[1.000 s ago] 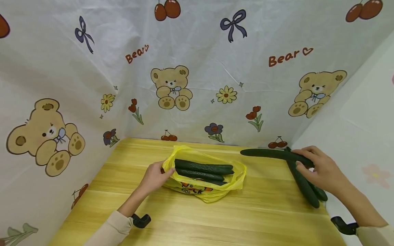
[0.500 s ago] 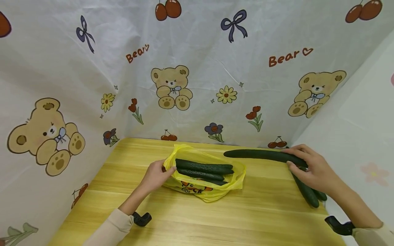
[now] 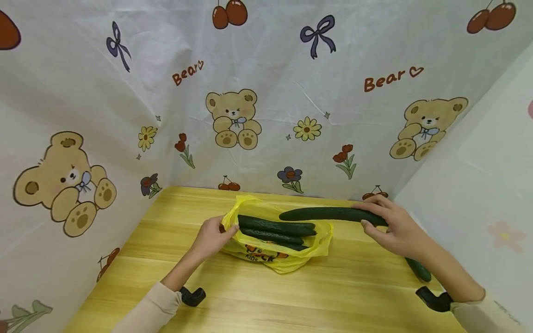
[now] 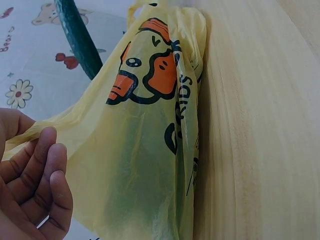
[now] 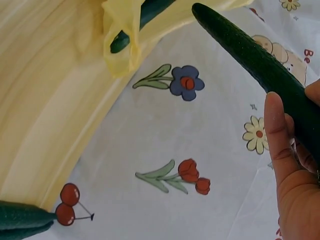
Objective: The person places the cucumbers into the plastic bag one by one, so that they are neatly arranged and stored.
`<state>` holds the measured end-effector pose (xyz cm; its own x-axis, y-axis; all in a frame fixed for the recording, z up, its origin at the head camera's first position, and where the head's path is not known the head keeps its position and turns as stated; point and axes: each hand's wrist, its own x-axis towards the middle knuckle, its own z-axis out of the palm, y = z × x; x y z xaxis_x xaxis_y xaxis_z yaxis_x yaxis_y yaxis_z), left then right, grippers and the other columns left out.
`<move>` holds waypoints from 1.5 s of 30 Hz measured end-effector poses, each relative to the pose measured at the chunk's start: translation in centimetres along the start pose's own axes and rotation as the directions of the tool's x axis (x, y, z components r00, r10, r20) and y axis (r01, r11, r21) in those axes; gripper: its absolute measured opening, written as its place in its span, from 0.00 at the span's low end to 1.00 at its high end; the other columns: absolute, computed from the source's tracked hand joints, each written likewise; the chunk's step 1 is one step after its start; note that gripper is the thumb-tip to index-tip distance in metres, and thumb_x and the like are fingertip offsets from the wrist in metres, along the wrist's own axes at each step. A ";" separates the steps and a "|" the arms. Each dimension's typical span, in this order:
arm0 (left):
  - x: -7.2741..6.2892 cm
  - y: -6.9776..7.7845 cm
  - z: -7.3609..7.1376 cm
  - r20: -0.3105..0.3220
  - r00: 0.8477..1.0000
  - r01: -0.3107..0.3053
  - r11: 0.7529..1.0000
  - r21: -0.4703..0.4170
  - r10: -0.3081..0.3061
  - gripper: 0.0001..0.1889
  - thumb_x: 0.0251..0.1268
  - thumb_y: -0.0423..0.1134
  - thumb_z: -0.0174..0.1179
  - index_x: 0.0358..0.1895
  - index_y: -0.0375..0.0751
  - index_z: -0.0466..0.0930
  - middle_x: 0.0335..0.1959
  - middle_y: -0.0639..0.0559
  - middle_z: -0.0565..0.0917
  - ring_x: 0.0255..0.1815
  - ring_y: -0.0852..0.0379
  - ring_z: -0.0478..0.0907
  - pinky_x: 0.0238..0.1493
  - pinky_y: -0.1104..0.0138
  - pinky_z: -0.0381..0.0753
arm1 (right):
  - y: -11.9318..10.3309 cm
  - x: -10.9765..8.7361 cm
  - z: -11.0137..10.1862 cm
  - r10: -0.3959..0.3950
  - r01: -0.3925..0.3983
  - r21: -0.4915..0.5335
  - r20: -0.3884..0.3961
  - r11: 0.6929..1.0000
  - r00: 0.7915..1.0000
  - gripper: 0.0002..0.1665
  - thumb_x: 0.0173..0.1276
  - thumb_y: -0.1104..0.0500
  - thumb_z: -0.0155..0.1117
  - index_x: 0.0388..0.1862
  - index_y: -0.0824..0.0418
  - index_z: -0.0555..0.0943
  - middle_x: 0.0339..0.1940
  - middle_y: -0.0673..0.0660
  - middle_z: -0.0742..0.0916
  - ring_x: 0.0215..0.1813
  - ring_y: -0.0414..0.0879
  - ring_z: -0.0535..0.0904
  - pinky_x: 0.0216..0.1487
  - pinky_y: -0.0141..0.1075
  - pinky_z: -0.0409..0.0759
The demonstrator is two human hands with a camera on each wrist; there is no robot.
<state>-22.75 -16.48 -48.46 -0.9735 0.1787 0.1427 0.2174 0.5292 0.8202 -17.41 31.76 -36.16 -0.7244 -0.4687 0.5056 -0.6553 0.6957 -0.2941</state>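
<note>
My left hand pinches the left edge of the yellow plastic bag's mouth, thumb against fingers. The bag lies on its base with its mouth open, and several dark green cucumbers lie inside it. In the left wrist view the bag's cartoon print faces the camera, with green showing dimly through the plastic. My right hand grips one end of another cucumber, held level above the table. Its free tip overlaps the bag's back rim in the head view. The right wrist view shows this cucumber between thumb and fingers.
A cucumber lies on the wooden table at the right, mostly behind my right hand and wrist. In the right wrist view, cucumber ends show at lower left. A bear-printed white cloth rises behind and beside the table.
My right hand has carried its cucumber leftward from the right side, bringing the tip to the bag's mouth. The left hand and bag have stayed nearly still.
</note>
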 end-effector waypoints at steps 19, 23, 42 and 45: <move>-0.4 0.1 -0.2 -0.014 1.000 -0.006 1.000 -0.004 0.006 0.12 0.76 0.47 0.67 0.47 0.41 0.88 0.28 0.45 0.89 0.22 0.56 0.78 0.21 0.66 0.73 | -2.9 4.4 6.6 -0.001 -0.015 0.110 0.145 0.994 0.989 0.24 0.77 0.60 0.68 0.69 0.48 0.83 0.63 0.52 0.83 0.44 0.38 0.75 0.37 0.31 0.76; -0.5 0.1 -0.1 -0.014 1.000 -0.001 1.000 -0.010 0.000 0.12 0.76 0.47 0.67 0.47 0.42 0.87 0.27 0.48 0.88 0.21 0.56 0.77 0.21 0.66 0.73 | -3.3 5.9 8.6 -0.013 -0.017 0.166 0.173 0.986 0.985 0.23 0.78 0.58 0.66 0.69 0.48 0.83 0.64 0.52 0.82 0.43 0.39 0.75 0.37 0.31 0.76; -0.7 0.3 0.0 -0.007 1.000 0.003 1.000 -0.011 -0.003 0.13 0.76 0.46 0.68 0.50 0.40 0.88 0.29 0.44 0.90 0.24 0.48 0.83 0.20 0.66 0.74 | -5.6 9.8 14.5 -0.025 -0.024 0.195 0.248 0.980 0.969 0.23 0.82 0.56 0.61 0.72 0.54 0.82 0.64 0.54 0.81 0.45 0.43 0.75 0.43 0.36 0.75; -0.8 0.3 0.0 -0.005 1.000 0.008 1.000 -0.014 -0.008 0.12 0.76 0.46 0.67 0.49 0.41 0.88 0.30 0.42 0.90 0.22 0.52 0.81 0.20 0.66 0.74 | -6.0 10.3 15.1 -0.037 -0.016 0.190 0.272 0.982 0.962 0.23 0.83 0.55 0.60 0.73 0.56 0.80 0.65 0.56 0.80 0.44 0.46 0.78 0.44 0.36 0.76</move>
<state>-21.89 -16.48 -48.33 -0.9755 0.1707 0.1387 0.2087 0.5190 0.8289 -24.17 14.52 -41.47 -0.7302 -0.6248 0.2763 -0.6727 0.5868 -0.4507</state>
